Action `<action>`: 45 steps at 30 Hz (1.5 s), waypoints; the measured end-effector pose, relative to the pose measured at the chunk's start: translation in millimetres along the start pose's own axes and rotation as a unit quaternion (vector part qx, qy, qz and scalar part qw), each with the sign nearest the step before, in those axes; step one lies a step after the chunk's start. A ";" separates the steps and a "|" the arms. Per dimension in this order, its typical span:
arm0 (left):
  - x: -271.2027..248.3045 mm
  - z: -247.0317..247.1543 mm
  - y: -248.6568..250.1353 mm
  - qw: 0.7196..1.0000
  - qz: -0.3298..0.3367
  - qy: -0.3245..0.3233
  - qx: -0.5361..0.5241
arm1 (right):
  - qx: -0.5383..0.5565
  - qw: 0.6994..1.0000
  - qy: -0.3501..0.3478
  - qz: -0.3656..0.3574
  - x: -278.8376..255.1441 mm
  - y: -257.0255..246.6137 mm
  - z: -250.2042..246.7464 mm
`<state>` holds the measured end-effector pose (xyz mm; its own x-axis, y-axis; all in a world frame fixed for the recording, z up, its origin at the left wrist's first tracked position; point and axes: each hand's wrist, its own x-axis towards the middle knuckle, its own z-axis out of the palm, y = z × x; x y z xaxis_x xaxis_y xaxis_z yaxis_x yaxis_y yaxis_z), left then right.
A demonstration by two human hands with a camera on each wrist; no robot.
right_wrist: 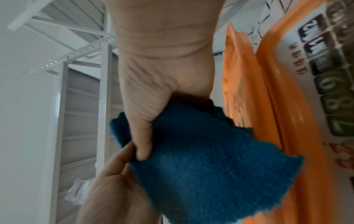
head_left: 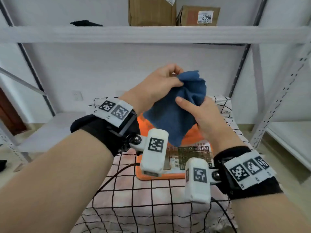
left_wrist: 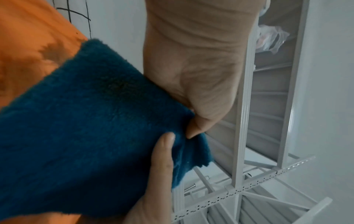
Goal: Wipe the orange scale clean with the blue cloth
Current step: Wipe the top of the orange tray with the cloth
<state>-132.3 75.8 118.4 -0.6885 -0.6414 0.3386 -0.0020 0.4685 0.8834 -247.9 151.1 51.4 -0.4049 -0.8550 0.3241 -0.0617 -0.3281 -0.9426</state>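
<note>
The blue cloth [head_left: 170,115] hangs in the air above the orange scale [head_left: 190,137], between both hands. My left hand [head_left: 177,78] pinches the cloth's upper edge. My right hand [head_left: 185,102] grips its right side, thumb on the front, fingers hidden behind it. The scale lies on the checked tablecloth [head_left: 151,199] with its keypad [head_left: 190,155] toward me; its far part is hidden by the cloth. In the left wrist view, the left hand [left_wrist: 193,130] pinches the cloth [left_wrist: 86,128] next to the scale [left_wrist: 28,45]. In the right wrist view, the right hand [right_wrist: 141,144] holds the cloth [right_wrist: 210,166] beside the scale [right_wrist: 268,91].
White metal shelving surrounds the table, with a post [head_left: 277,98] close on the right. On the upper shelf stand two cardboard boxes [head_left: 151,12] and a black item [head_left: 86,23]. A black cable [head_left: 117,174] runs over the tablecloth left of the scale.
</note>
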 end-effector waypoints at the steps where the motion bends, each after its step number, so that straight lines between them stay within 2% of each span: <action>1: 1.3 2.5 -3.2 1.000 0.012 0.015 0.025 | -0.010 1.000 0.019 -0.001 0.6 -1.5 -1.0; 5: -8.4 -0.9 -23.7 0.977 0.028 0.108 0.183 | -0.053 0.988 0.142 0.001 6.4 -3.0 -14.0; 8: -27.1 -15.1 -54.5 0.949 -0.022 0.196 0.244 | -0.124 0.971 0.204 0.003 7.3 -5.5 -27.7; 10: -41.7 -21.8 -78.5 0.930 -0.063 0.241 0.271 | -0.207 0.948 0.241 -0.026 4.3 -8.5 -32.6; 12: -53.0 -25.0 -96.9 0.914 -0.096 0.270 0.286 | -0.300 0.908 0.279 -0.085 -0.1 -13.0 -33.2; 13: -56.1 -26.1 -103.5 0.908 -0.110 0.279 0.291 | -0.355 0.885 0.278 -0.118 -3.0 -14.5 -30.3; 15: -58.6 -26.9 -108.2 0.905 -0.139 0.285 0.283 | -0.461 0.847 0.214 -0.159 -6.8 -9.9 -23.0; 16: -58.6 -28.1 -108.1 0.909 -0.152 0.286 0.263 | -0.507 0.832 0.166 -0.152 -9.6 -5.1 -18.2; 18: -57.9 -30.4 -105.7 0.913 -0.175 0.284 0.236 | -0.588 0.798 0.098 -0.093 -13.9 6.1 -9.4; 20: -61.3 -34.9 -104.2 0.910 -0.193 0.280 0.237 | -0.635 0.768 0.072 -0.051 -15.8 12.8 -1.9; 21: -63.8 -37.7 -104.6 0.911 -0.197 0.279 0.232 | -0.640 0.764 0.073 -0.038 -15.4 13.4 0.4; 24: -73.2 -42.8 -100.1 0.919 -0.205 0.282 0.186 | -0.610 0.788 0.090 -0.014 -12.4 11.4 2.1; 29: -81.3 -44.8 -95.3 0.923 -0.241 0.260 0.152 | -0.457 0.861 0.215 -0.055 -5.2 0.9 -18.8; 31: -80.2 -41.0 -97.2 0.923 -0.264 0.238 0.144 | -0.434 0.870 0.225 -0.063 -1.3 -1.8 -29.2; 33: -78.3 -33.2 -96.3 0.923 -0.266 0.246 0.130 | -0.423 0.876 0.223 -0.061 -2.0 -2.5 -37.4; 37: -67.6 -17.2 -94.3 0.895 -0.250 0.270 0.252 | -0.348 0.879 0.310 -0.099 -9.6 -10.5 -55.3; 39: -64.1 -10.8 -92.4 0.894 -0.225 0.289 0.258 | -0.335 0.876 0.328 -0.116 -13.7 -13.1 -63.8; 41: -63.4 -9.3 -97.1 0.894 -0.221 0.315 0.229 | -0.343 0.883 0.311 -0.077 -15.7 -4.9 -70.7; 43: -65.9 -10.0 -107.1 0.905 -0.236 0.338 0.111 | -0.317 0.908 0.273 -0.001 -17.1 15.3 -77.9; 45: -68.4 -10.0 -115.8 0.902 -0.246 0.354 -0.004 | -0.238 0.938 0.246 0.055 -16.4 35.5 -80.3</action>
<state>-77.7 59.4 -3.8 0.0301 -0.9992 0.0244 -0.1728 0.0189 0.9848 -316.7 185.8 6.2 -0.7972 -0.5464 0.2566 -0.3478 0.0683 -0.9351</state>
